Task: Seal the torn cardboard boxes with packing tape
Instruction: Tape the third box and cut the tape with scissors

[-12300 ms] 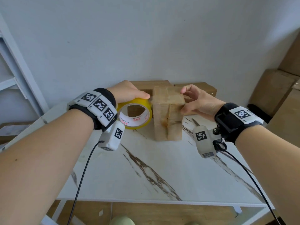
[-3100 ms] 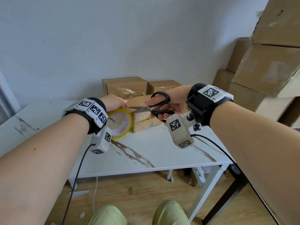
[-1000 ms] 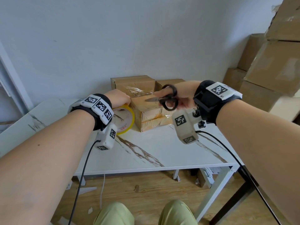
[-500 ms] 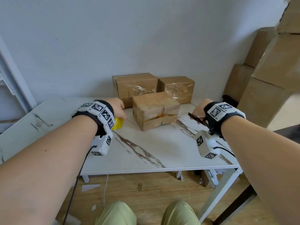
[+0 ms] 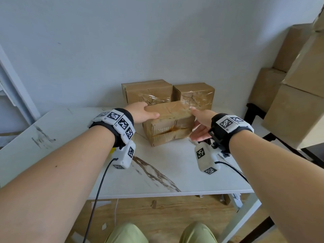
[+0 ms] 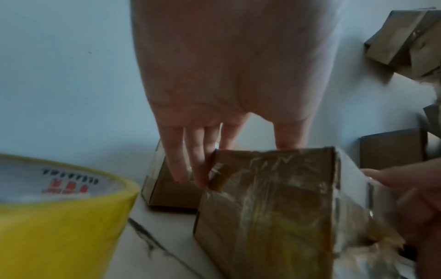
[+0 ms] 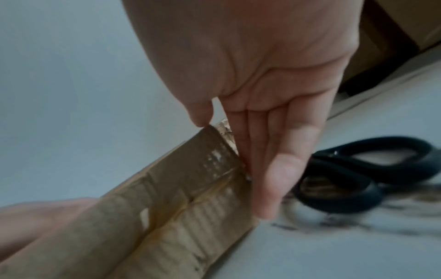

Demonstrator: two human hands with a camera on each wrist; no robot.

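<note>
Both grips open, fingers straight: left hand (image 5: pixel 142 114) flat on near box (image 5: pixel 168 122) top-left edge, right hand (image 5: pixel 201 126) against its right end, nothing clamped.

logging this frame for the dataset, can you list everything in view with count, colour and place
front box: 1, brown, taped, mid table, between both hands
back boxes: 2, brown, taped, by the wall behind the front box
tape roll: 1, yellow, on the table left of the front box
scissors: 1, black handles, on the table right of the front box
table: 1, white marble pattern
large cartons: several, brown, stacked at right
left hand: fingers straight on the front box's left end
right hand: fingers straight against its right end
</note>
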